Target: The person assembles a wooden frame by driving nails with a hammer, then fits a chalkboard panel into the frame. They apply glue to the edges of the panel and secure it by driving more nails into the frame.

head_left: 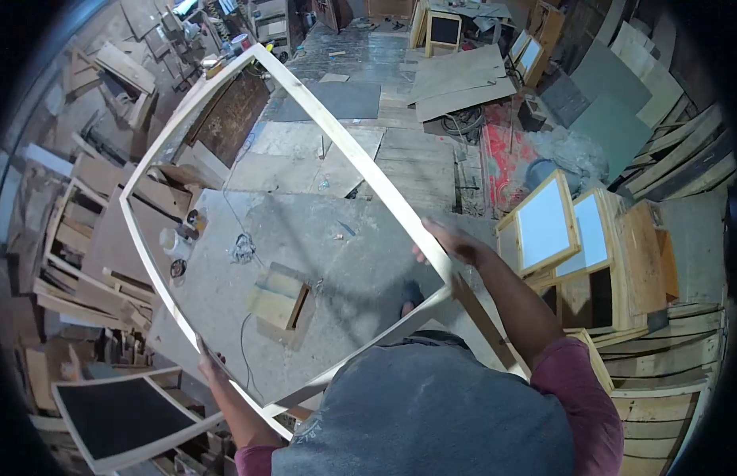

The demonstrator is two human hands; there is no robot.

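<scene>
A large, pale wooden frame (pixel 348 152) is held up tilted in front of my body, and the floor shows through its opening. My left hand (pixel 210 358) grips the left bar low down, with its fingers partly hidden behind the wood. Around the right bar, close to the near right corner, my right hand (pixel 454 242) is closed. The frame's near bar passes just in front of my dark apron (pixel 440 404). Below the opening, a flat wooden piece with a slot (pixel 281 297) lies on the concrete floor (pixel 368 230).
On the right stand small wooden frames with pale panels (pixel 544 222). A black-panelled frame (pixel 126 416) lies at lower left, near stacked wood offcuts (pixel 86 293). A white tub (pixel 174 243) and crumpled plastic (pixel 243 248) are on the floor. Boards (pixel 459 79) lie farther back.
</scene>
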